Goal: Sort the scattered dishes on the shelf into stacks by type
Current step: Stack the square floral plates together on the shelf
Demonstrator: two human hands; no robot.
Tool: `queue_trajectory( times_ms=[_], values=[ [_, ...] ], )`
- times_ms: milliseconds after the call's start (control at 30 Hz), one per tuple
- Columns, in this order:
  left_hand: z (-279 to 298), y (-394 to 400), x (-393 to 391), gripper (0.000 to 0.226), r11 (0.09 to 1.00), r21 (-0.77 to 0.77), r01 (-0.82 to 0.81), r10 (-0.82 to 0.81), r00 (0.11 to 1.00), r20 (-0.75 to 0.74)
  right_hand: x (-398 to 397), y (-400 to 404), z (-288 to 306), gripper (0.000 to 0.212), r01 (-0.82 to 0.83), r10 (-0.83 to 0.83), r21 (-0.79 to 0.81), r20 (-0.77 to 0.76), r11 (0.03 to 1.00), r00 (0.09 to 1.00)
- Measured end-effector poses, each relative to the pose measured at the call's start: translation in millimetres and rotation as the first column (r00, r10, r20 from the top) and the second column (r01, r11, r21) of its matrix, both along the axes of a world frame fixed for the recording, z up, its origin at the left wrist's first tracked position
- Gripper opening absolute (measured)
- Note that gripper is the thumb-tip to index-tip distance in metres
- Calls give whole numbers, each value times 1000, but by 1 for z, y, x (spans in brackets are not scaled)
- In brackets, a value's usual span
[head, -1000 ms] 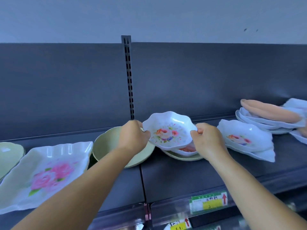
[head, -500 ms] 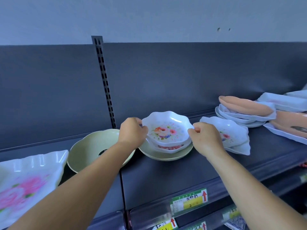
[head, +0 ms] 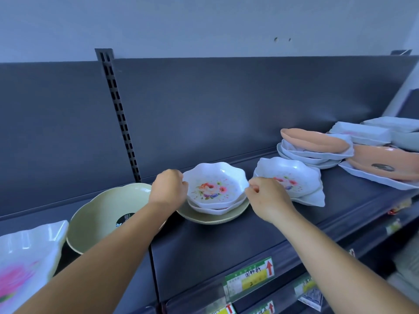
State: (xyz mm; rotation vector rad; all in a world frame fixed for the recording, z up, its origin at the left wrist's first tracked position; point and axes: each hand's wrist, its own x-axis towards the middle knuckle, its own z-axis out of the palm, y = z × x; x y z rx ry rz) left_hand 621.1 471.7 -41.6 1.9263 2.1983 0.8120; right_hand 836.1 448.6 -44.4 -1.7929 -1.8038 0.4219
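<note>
A white scalloped floral bowl (head: 214, 184) rests nested in a second white bowl (head: 215, 208), and both stand on a pale green plate (head: 213, 219) on the dark shelf (head: 204, 245). My left hand (head: 169, 189) is curled over the bowl's left rim. My right hand (head: 267, 198) hovers at the right rim with fingers pinched together, and the rim does not appear between them. Just right of it lie two stacked white floral dishes with pointed corners (head: 292, 177).
A green bowl (head: 106, 214) and a large white dish with pink flowers (head: 25, 257) lie to the left. At the right are a stack of white dishes topped by an orange plate (head: 315, 141), another orange plate (head: 385, 164) and white rectangular dishes (head: 362, 132). Price labels (head: 249, 277) line the shelf edge.
The floral bowl, held tilted above the stack by both hands, has come down and now sits nested level in the white bowl. My right hand has slipped back off its rim.
</note>
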Motion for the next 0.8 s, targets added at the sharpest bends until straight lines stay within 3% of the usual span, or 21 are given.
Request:
queue_trajectory(
  times_ms=[400,500,600,800],
  values=[
    [1,8,-10,43,998,-6,64,-64,998,-21,-7,-14,-5,30,-25,25,16,38,1000,999],
    [1,8,-10,44,995,-36,96,-98,994,-55,3,-16,-4,17,63,-64,33,30,997,998],
    [2,8,-7,43,991,-64,119,-125,987,-104,26,-14,-1,36,218,-220,35,74,975,973],
    [-1,9,-5,42,994,-49,96,-101,988,-116,79,-3,5,38,476,-463,-37,171,879,869]
  ],
)
